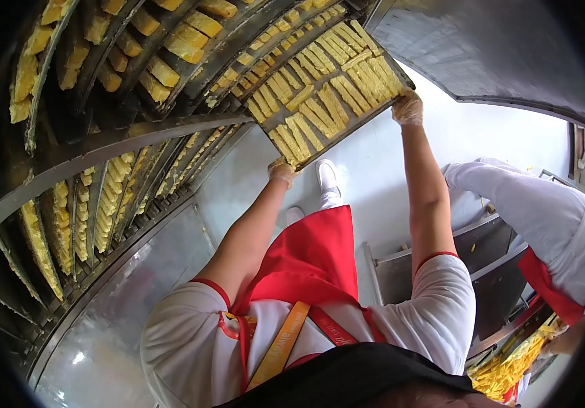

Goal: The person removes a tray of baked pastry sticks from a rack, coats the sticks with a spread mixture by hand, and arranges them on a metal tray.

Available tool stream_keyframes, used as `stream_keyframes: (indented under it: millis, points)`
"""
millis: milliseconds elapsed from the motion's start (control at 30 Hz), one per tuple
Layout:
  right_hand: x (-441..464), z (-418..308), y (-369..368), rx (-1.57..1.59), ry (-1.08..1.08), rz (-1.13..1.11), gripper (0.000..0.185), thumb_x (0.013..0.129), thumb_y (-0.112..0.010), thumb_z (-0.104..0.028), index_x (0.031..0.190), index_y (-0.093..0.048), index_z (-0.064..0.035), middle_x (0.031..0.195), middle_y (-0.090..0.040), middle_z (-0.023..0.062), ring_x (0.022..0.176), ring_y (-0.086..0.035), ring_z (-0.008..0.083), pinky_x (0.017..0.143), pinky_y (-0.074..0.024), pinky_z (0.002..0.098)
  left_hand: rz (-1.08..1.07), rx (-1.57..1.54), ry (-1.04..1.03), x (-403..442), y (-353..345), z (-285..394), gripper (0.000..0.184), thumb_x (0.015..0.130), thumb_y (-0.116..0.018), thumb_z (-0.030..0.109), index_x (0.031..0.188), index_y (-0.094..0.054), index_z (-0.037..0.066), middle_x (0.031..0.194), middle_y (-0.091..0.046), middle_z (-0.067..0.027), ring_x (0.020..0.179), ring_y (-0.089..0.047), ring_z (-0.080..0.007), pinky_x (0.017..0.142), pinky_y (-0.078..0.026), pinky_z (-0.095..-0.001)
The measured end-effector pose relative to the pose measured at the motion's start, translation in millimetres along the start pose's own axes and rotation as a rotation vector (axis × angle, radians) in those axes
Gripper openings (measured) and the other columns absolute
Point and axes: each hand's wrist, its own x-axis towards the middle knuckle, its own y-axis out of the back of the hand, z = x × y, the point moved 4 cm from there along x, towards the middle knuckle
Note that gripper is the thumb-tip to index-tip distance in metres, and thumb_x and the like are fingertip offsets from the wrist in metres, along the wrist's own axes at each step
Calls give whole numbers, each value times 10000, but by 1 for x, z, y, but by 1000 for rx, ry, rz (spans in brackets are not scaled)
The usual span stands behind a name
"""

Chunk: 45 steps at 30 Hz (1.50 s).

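Note:
Both my hands grip a dark, flat baking tray [348,129] lined with rows of thick yellow sticks [336,107]. I cannot tell what food the sticks are. My left hand [281,171], in a thin clear glove, is closed on the near left corner. At the right corner my right hand [408,107], gloved the same way, wraps round the edge. The tray's far left side meets the shelves of a tall metal rack [136,132]; how far it reaches in is hidden. More trays in the rack carry similar yellow sticks [187,41].
A large metal door or panel [483,47] stands at upper right. Below it, a co-worker [530,204] in white with a red apron is beside a dark metal trolley [483,245]. Yellow strips [517,364] are heaped near that person's hand. Pale floor [245,183] lies underneath.

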Motion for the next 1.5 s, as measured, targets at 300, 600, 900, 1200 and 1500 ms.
stream_keyframes:
  millis: [300,600,900,1200,1500]
  points:
    - [-3,54,-28,74,-44,283,285,984,-495,-265,1163,-592,-65,1115,-661,52,1026,-642,218,911,-534,375,83,218,26,-2,42,8,447,937,-567,222,1342,-500,46,1353,-566,-65,1248,-528,-178,988,-505,-306]
    - [2,67,-5,-83,-102,440,218,929,-582,-302,1074,-559,-141,930,-614,27,842,-632,210,751,-545,381,70,283,70,30,3,-21,473,850,-694,474,1141,-675,101,1124,-681,-62,1169,-567,-201,930,-494,-338]
    - [-8,53,-28,-362,65,350,820,869,-581,-184,1554,-135,-253,1379,-460,118,1164,-537,260,853,-526,432,142,450,-10,48,-7,-28,453,840,-644,586,994,-755,175,1162,-671,-42,1199,-545,-201,980,-442,-303]
    - [13,59,5,-496,166,461,1035,777,-654,-40,1559,15,-152,1295,-505,185,987,-591,270,697,-575,375,85,415,14,26,33,-15,474,851,-626,593,994,-752,158,1128,-693,-45,1175,-574,-205,979,-450,-309]
    - [-6,40,-27,-675,136,252,1083,752,-638,65,1558,45,-172,1281,-510,185,958,-605,252,663,-595,347,134,381,-16,26,31,-18,516,819,-683,558,1088,-717,119,1158,-685,-66,1153,-593,-221,974,-464,-315]
